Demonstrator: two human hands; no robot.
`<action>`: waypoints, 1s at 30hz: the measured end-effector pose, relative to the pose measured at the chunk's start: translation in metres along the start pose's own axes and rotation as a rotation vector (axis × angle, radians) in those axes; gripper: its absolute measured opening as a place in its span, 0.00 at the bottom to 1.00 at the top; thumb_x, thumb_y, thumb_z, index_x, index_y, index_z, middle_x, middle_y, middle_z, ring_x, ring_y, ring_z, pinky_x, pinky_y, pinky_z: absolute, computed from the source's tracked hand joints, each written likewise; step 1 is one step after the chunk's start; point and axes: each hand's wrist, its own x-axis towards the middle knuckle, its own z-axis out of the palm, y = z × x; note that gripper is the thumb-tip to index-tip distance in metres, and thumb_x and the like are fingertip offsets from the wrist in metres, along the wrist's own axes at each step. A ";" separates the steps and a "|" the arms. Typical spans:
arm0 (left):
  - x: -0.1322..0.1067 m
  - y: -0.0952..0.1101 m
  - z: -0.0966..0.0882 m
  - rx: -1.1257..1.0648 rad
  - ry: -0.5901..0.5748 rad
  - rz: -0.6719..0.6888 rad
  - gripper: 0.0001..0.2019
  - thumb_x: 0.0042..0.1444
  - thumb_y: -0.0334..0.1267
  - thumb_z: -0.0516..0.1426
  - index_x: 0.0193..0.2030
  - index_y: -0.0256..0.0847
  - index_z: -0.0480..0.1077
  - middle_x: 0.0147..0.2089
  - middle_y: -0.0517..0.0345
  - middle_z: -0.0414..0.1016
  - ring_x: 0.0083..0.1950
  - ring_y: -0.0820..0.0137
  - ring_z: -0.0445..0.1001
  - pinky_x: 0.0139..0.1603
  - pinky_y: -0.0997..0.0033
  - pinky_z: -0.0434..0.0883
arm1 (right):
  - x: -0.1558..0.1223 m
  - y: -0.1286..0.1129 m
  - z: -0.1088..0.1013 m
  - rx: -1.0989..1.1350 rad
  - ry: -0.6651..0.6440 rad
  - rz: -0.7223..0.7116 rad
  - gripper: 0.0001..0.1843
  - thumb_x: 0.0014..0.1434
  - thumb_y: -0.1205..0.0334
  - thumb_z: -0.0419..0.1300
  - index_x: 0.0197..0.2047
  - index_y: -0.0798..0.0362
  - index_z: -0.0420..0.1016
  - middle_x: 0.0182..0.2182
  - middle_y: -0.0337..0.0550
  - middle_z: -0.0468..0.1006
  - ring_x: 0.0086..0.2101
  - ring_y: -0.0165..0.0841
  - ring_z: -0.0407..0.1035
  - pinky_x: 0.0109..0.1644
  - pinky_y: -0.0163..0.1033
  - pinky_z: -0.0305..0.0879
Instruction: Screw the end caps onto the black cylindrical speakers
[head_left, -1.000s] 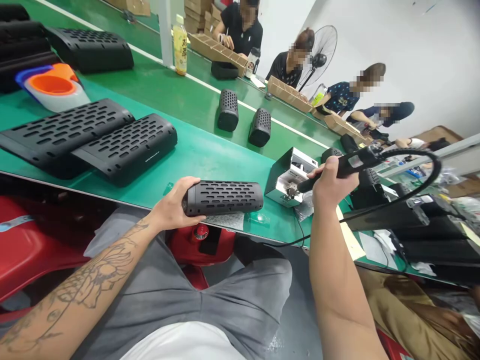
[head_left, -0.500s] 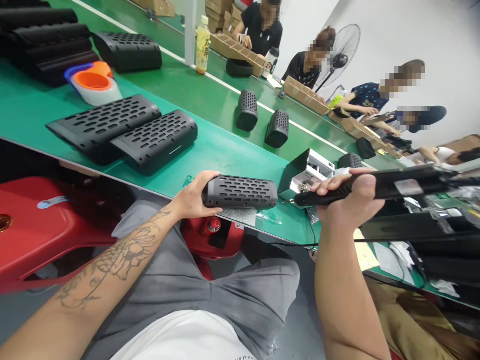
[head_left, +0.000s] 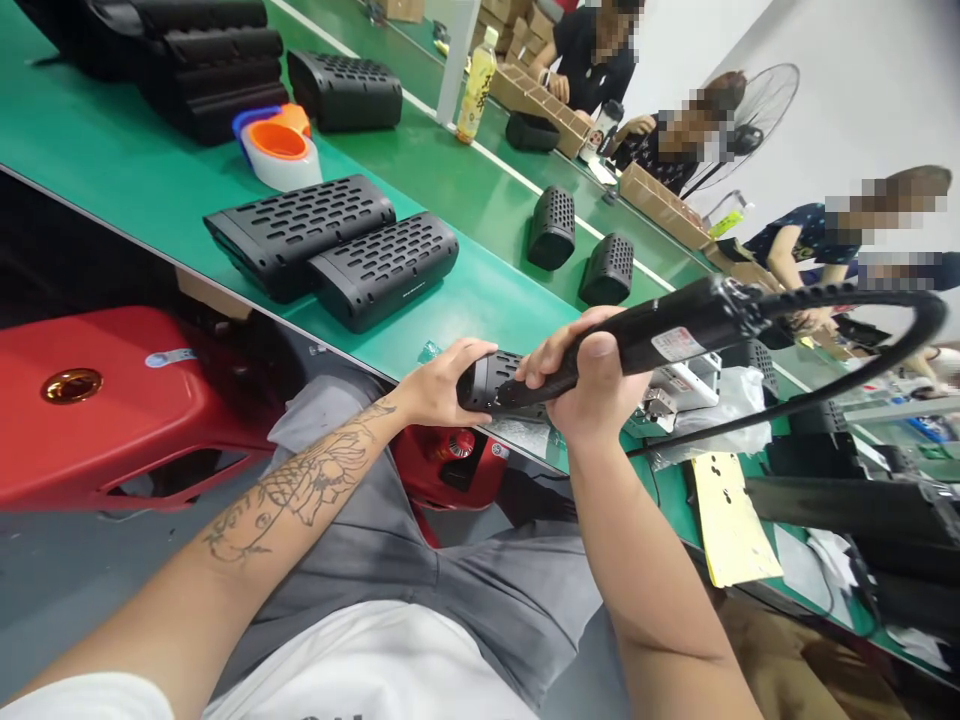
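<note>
My left hand [head_left: 442, 385] grips the left end of a black housing with a slotted grille [head_left: 489, 376] at the bench's near edge. My right hand [head_left: 592, 380] is wrapped around a black electric screwdriver [head_left: 664, 330] with a cable at its back end. The screwdriver's tip end lies over the housing's left part; the exact contact point is hard to make out. My right hand and the tool hide most of the housing's right part. Two similar slotted housings, a larger one [head_left: 300, 225] and one beside it [head_left: 390, 265], lie on the green bench to the left.
Tape rolls [head_left: 279, 150] and stacked black parts [head_left: 217, 75] are farther left. Two small housings [head_left: 553, 228] stand beyond. A metal box device [head_left: 686, 382] and a yellow sheet [head_left: 727, 520] are at right. Red stools [head_left: 105, 400] are below the bench. Co-workers sit across.
My right hand has brought the screwdriver leftward from beside the metal device to over the housing. My left hand keeps its hold. The view has turned, shifting the bench to the right.
</note>
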 end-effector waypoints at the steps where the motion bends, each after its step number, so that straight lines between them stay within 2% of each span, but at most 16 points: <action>1: 0.001 0.000 0.000 -0.005 0.003 0.012 0.59 0.56 0.43 0.86 0.91 0.49 0.66 0.85 0.34 0.77 0.85 0.36 0.81 0.86 0.31 0.83 | 0.000 0.001 0.000 -0.003 -0.014 0.015 0.32 0.69 0.26 0.82 0.45 0.40 0.73 0.23 0.25 0.73 0.18 0.32 0.67 0.26 0.42 0.76; 7: 0.003 -0.002 0.001 -0.003 0.006 0.022 0.58 0.55 0.44 0.86 0.89 0.50 0.67 0.83 0.36 0.79 0.83 0.36 0.83 0.86 0.30 0.83 | 0.001 0.005 0.002 0.090 -0.141 0.000 0.26 0.70 0.36 0.83 0.44 0.41 0.75 0.22 0.25 0.75 0.16 0.30 0.64 0.25 0.42 0.77; 11: 0.003 -0.004 0.003 0.008 0.019 0.009 0.59 0.55 0.46 0.86 0.89 0.50 0.67 0.83 0.37 0.78 0.82 0.37 0.84 0.84 0.33 0.85 | 0.001 0.003 -0.001 0.075 -0.214 0.006 0.28 0.69 0.35 0.84 0.41 0.41 0.73 0.21 0.24 0.73 0.16 0.30 0.64 0.25 0.42 0.78; 17: 0.003 -0.006 0.003 0.029 0.022 0.051 0.56 0.58 0.49 0.84 0.88 0.46 0.67 0.84 0.34 0.78 0.83 0.38 0.83 0.85 0.35 0.84 | -0.005 0.005 -0.001 0.095 -0.159 0.026 0.30 0.65 0.32 0.85 0.44 0.41 0.75 0.21 0.22 0.72 0.16 0.28 0.63 0.24 0.38 0.72; 22: 0.004 -0.004 0.001 0.023 0.003 0.038 0.56 0.57 0.49 0.84 0.87 0.46 0.68 0.83 0.35 0.79 0.83 0.39 0.84 0.85 0.35 0.84 | -0.003 0.009 0.000 0.092 -0.173 0.076 0.37 0.62 0.27 0.86 0.42 0.40 0.69 0.20 0.21 0.70 0.16 0.28 0.61 0.23 0.39 0.71; 26: 0.006 -0.003 -0.002 0.032 -0.020 0.003 0.55 0.57 0.50 0.84 0.87 0.46 0.68 0.83 0.37 0.80 0.84 0.40 0.83 0.87 0.37 0.83 | -0.004 0.014 0.002 0.115 -0.197 0.089 0.36 0.61 0.29 0.87 0.41 0.40 0.70 0.20 0.21 0.70 0.16 0.28 0.61 0.23 0.40 0.73; 30: 0.006 -0.005 -0.006 0.055 -0.005 -0.001 0.55 0.56 0.51 0.83 0.87 0.45 0.69 0.82 0.37 0.81 0.82 0.40 0.84 0.86 0.39 0.84 | -0.012 0.015 0.008 0.098 -0.135 0.068 0.35 0.62 0.29 0.87 0.42 0.40 0.71 0.20 0.23 0.71 0.17 0.30 0.63 0.24 0.42 0.75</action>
